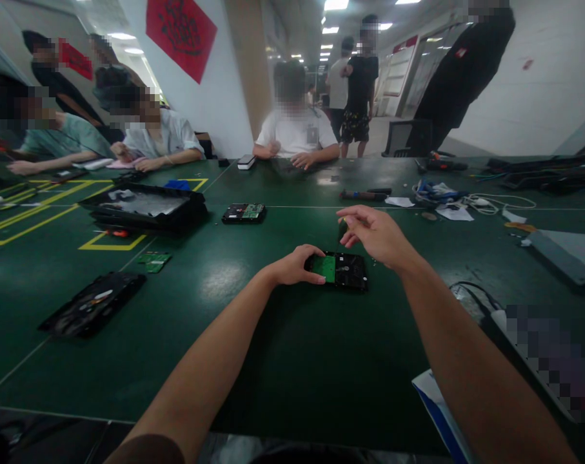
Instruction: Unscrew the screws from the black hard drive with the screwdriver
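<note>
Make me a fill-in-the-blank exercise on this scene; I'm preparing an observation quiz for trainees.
1. The left hand rests on the ______ end of the hard drive.
2. The circuit board showing on that drive is ______ in colour.
3. The right hand hovers ______ the drive, its fingers pinching a small dark tool.
4. The table has ______ tape lines near its left side.

Missing words: left; green; above; yellow
</note>
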The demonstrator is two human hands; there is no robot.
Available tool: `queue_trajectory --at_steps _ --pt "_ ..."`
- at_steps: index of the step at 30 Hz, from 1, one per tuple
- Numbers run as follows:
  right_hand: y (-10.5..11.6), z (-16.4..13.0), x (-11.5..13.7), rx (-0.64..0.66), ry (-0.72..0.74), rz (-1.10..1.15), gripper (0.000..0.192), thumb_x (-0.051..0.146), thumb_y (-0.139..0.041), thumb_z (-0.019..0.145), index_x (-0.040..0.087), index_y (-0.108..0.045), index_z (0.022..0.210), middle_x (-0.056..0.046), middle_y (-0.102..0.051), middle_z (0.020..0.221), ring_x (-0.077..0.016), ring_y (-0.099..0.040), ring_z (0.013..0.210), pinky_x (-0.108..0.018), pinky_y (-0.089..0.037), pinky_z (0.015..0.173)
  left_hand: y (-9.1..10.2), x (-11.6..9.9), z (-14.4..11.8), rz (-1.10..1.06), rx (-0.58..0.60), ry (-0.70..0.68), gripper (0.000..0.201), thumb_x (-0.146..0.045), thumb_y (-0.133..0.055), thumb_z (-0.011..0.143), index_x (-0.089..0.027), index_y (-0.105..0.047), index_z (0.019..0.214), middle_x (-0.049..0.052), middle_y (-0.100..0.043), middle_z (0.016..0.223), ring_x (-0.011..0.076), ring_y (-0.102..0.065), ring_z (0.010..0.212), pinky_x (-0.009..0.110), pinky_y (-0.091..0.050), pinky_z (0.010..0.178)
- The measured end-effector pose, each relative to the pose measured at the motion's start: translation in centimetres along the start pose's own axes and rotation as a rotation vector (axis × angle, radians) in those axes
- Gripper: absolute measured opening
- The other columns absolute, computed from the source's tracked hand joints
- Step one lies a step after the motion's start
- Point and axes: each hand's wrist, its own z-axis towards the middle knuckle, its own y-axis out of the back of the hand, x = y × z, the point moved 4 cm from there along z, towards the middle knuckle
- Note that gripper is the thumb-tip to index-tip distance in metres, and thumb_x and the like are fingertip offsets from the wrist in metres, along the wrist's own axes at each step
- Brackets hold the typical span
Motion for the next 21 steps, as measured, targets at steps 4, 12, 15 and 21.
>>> queue_trajectory --at_steps 4,12,15,21 --pt "0.3 -0.2 0.7 -0.113 0.026 -0.233 0.026 0.046 -0.065 0.09 0.022 -0.07 0.097 -0.006 -0.073 0.081 -0.0178 -0.065 0.066 -0.034 -0.048 0.061 0.1 -0.1 0.0 0.0 0.004 0.005 0.082 -0.06 -0.079 0.069 -0.025 -0.052 0.139 0.012 -0.05 0.142 0.0321 -0.046 0.132 0.047 -0.039 0.112" --pt "0.0 -0.2 0.4 -0.088 0.025 -0.167 0.027 0.047 -0.057 0.094 0.023 -0.068 0.097 -0.006 -0.074 0.098 -0.013 -0.061 0.057 -0.033 -0.048 0.058 -0.1 0.0 0.0 0.015 -0.008 -0.014 0.081 -0.059 -0.08 0.07 -0.024 -0.052 0.138 0.012 -0.051 0.14 0.0304 -0.047 0.131 0.046 -0.04 0.112" --pt "-0.3 -0.1 0.1 -0.016 0.037 -0.059 0.032 0.048 -0.05 0.099 0.023 -0.068 0.106 -0.007 -0.073 0.094 -0.0145 -0.064 0.061 -0.032 -0.051 0.058 -0.2 0.1 0.1 0.012 -0.015 -0.028 0.081 -0.059 -0.079 0.07 -0.023 -0.053 0.138 0.012 -0.051 0.14 0.0299 -0.048 0.131 0.045 -0.04 0.112" --pt "-0.2 0.0 -0.2 -0.049 0.037 -0.067 0.031 0.043 -0.052 0.097 0.023 -0.065 0.117 -0.005 -0.072 0.084 -0.0171 -0.066 0.067 -0.034 -0.053 0.066 -0.2 0.3 0.1 0.0 -0.03 -0.044 0.081 -0.058 -0.08 0.071 -0.024 -0.052 0.138 0.012 -0.052 0.142 0.0293 -0.048 0.132 0.044 -0.038 0.114"
